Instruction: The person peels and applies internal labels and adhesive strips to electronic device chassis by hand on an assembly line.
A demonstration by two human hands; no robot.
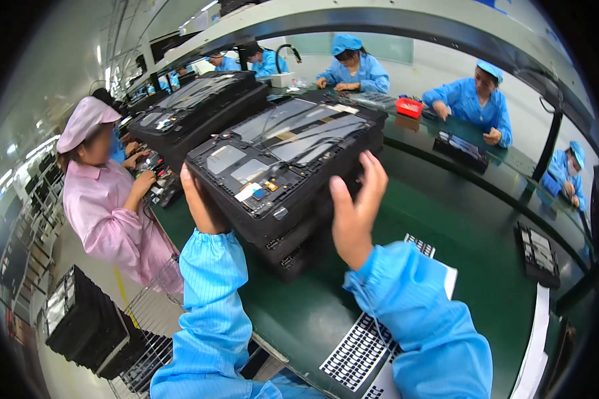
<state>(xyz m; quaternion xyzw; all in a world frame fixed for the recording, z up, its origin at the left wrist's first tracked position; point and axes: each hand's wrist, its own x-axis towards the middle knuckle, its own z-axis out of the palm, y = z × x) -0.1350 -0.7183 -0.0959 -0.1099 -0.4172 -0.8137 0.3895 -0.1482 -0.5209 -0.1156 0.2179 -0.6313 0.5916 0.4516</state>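
In front of me on the green bench stands a stack of black trays point(306, 199). Its top tray carries a flat black device housing point(256, 171) with silver-grey panels, dark cables and small orange and white parts. My left hand point(201, 205) lies against the near left side of the stack, fingers stretched along it; part of this hand is hidden by the trays. On the right side, my right hand point(357, 216) is raised beside the stack, thumb and fingers spread with nothing between them. Whether its fingertips touch the tray edge I cannot tell.
Another tray stack point(193, 110) stands beyond, to the left. Sheets of black-and-white labels point(359, 349) lie near my right forearm. A person in pink point(113, 206) works at the left; people in blue sit across a belt bearing trays point(460, 151). More trays point(86, 319) stand lower left.
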